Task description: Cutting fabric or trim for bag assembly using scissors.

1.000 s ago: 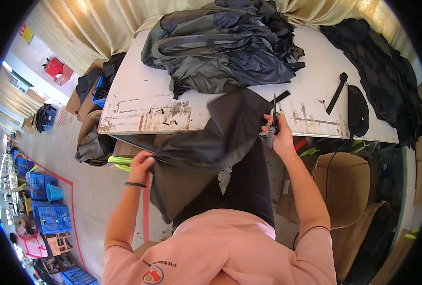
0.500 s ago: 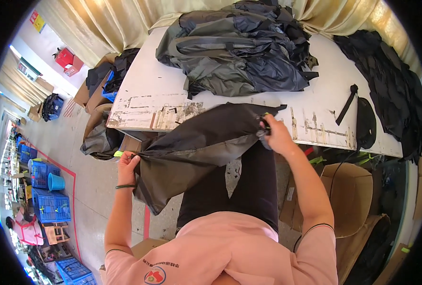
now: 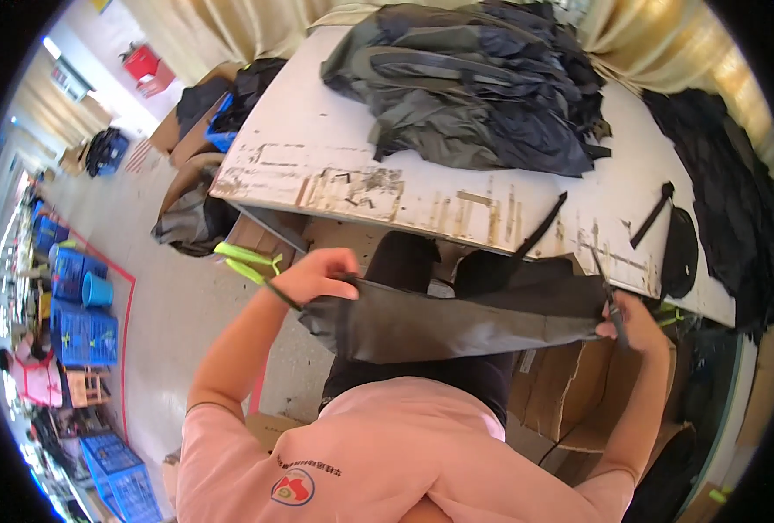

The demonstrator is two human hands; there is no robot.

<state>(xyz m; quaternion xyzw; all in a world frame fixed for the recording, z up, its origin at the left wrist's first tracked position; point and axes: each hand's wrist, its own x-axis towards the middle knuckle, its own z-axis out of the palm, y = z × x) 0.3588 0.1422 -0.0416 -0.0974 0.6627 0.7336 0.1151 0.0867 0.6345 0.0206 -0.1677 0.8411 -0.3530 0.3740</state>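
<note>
A dark grey-black fabric piece [image 3: 457, 327] is stretched sideways between my hands, over my lap and in front of the table edge. My left hand [image 3: 317, 277] is closed on its left end. A neon yellow-green cord [image 3: 246, 261] hangs beside that wrist. My right hand [image 3: 635, 322] grips the right end, together with a slim dark tool [image 3: 612, 301] that looks like scissors, its tip pointing up; the fingers partly hide it. A black strap [image 3: 542, 225] sticks up from behind the fabric onto the table edge.
A heap of dark fabric pieces [image 3: 483, 96] lies on the worn white table [image 3: 274, 166]. A small black pouch [image 3: 681, 253] and more black fabric [image 3: 718, 174] are at its right. Cardboard boxes [image 3: 548, 392] stand below right; blue crates [image 3: 86, 336] line the left floor.
The fabric came down off the table edge toward my body and is now pulled out wider. My right hand moved right and down; my left hand moved right. The view shifted slightly.
</note>
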